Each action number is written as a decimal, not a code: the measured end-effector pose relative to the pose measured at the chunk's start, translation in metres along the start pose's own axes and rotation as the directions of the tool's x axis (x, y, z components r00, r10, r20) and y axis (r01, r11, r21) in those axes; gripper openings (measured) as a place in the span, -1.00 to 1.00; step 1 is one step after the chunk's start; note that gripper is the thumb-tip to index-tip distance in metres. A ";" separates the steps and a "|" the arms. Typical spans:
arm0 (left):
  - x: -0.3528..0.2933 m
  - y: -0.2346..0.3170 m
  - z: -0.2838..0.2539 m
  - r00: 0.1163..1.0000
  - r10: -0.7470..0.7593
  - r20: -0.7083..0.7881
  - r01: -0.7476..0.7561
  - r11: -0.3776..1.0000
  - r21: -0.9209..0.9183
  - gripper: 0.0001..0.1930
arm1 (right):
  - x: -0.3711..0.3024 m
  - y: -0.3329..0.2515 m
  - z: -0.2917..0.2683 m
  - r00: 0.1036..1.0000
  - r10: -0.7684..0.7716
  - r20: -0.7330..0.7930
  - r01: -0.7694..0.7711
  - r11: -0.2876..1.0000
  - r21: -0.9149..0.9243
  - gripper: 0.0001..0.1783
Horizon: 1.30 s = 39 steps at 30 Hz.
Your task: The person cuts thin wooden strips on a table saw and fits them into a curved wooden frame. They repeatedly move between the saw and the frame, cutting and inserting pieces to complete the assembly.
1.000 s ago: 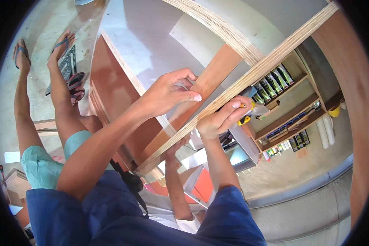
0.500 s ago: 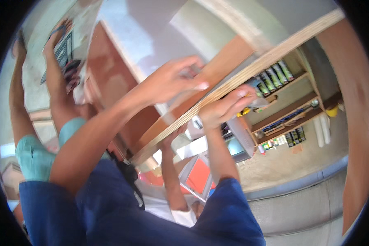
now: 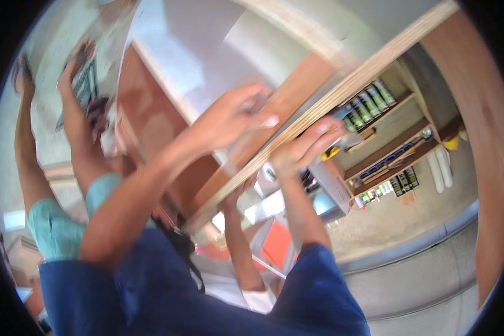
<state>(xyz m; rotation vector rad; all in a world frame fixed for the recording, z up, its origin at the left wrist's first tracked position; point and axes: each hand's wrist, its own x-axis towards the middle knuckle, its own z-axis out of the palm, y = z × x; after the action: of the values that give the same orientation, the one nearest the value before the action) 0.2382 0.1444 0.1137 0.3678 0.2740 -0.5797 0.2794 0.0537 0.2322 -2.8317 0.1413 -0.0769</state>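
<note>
A long plywood panel edge (image 3: pixel 369 64) runs diagonally before me, with a brown wooden strip (image 3: pixel 302 84) along its upper left side. My left hand (image 3: pixel 229 119) hovers at the strip, thumb and fingers apart around no visible object; its fingertips are blurred. On the other side of the edge, my right hand (image 3: pixel 308 144) is closed, fingers curled and pointing up right. Whatever it grips is mostly hidden; a small yellowish bit shows at the fingertips. Lower down, another person's hand (image 3: pixel 245 187) reaches up to the panel from a white sleeve.
A wooden shelf unit (image 3: pixel 389 159) with several cans (image 3: pixel 369 101) and small items stands to the right. A reddish-brown board (image 3: pixel 157 112) lies at the left. Another brown wooden panel (image 3: pixel 487 112) curves along the right rim. A person's bare legs (image 3: pixel 28 145) show at far left.
The whole view has shifted slightly, so the panel sits a little lower and more to the left. Both my hands keep nearly the same places and poses at the edge.
</note>
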 end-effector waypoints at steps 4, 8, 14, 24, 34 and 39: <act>0.014 0.060 -0.019 0.987 -0.015 -0.159 0.001 0.996 -0.088 -0.54 | -0.002 0.010 -0.008 0.991 -0.112 0.075 0.122 0.982 -0.141 -0.81; 0.074 0.137 -0.032 0.966 0.215 -0.145 -0.190 0.967 0.167 -0.54 | 0.034 -0.011 -0.024 0.971 -0.179 0.161 0.203 0.967 -0.154 -0.81; 0.174 0.175 0.007 0.972 0.230 -0.048 -0.218 0.959 0.178 -0.52 | 0.228 -0.041 -0.039 0.926 -0.355 -0.125 0.360 0.933 0.016 -0.70; 0.201 0.168 0.038 0.959 0.282 -0.014 -0.280 0.956 0.088 -0.58 | 0.316 -0.041 0.028 0.938 -0.343 0.039 0.342 0.939 0.035 -0.61; 0.202 0.178 0.048 0.947 0.308 -0.092 -0.318 0.940 -0.125 -0.60 | 0.316 -0.044 0.028 0.952 -0.289 0.102 0.283 0.957 0.067 -0.64; 0.215 0.157 0.046 0.908 0.407 -0.096 -0.414 0.907 -0.076 -0.51 | 0.325 -0.016 0.017 0.925 -0.373 0.072 0.379 0.920 -0.098 -0.61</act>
<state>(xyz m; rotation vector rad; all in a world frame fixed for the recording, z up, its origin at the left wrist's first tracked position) 0.5084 0.1436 0.1196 0.3440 0.2878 -0.1348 0.6054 0.0396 0.2332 -2.9278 -0.4270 -0.0810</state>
